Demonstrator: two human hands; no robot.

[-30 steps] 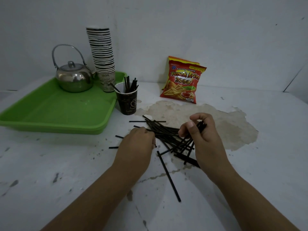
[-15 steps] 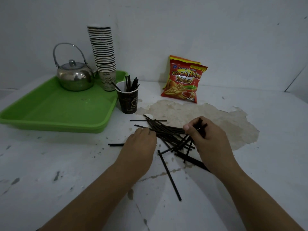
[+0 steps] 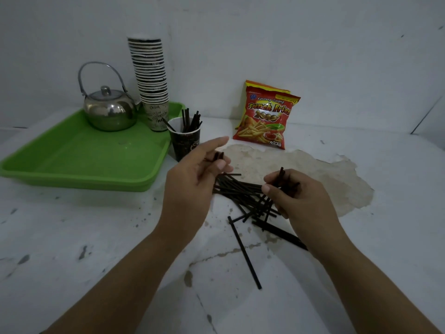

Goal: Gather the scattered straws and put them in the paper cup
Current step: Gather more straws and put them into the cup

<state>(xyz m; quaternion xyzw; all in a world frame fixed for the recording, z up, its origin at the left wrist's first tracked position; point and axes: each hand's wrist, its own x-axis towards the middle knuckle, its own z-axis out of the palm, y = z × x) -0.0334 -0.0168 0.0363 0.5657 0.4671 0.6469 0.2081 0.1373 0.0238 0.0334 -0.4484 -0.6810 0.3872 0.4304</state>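
A pile of black straws [image 3: 243, 194] lies on the white table between my hands, and one stray straw [image 3: 244, 253] lies nearer to me. My left hand [image 3: 192, 182] is raised above the pile's left edge, holding a few straws between thumb and fingers, just in front of the dark paper cup [image 3: 184, 143]. The cup stands upright beside the tray with several straws sticking out of it. My right hand [image 3: 298, 201] rests on the pile's right side, gripping a small bundle of straws.
A green tray [image 3: 79, 165] at the left holds a metal kettle [image 3: 109, 112] and a tall stack of paper cups [image 3: 151, 80]. A red snack bag [image 3: 265, 119] leans on the wall behind. A stained patch [image 3: 325, 179] marks the table at the right.
My left hand has lifted off the table with a few straws and moved toward the cup. The loose straws at the pile's left are gone. My right hand stays on the pile.
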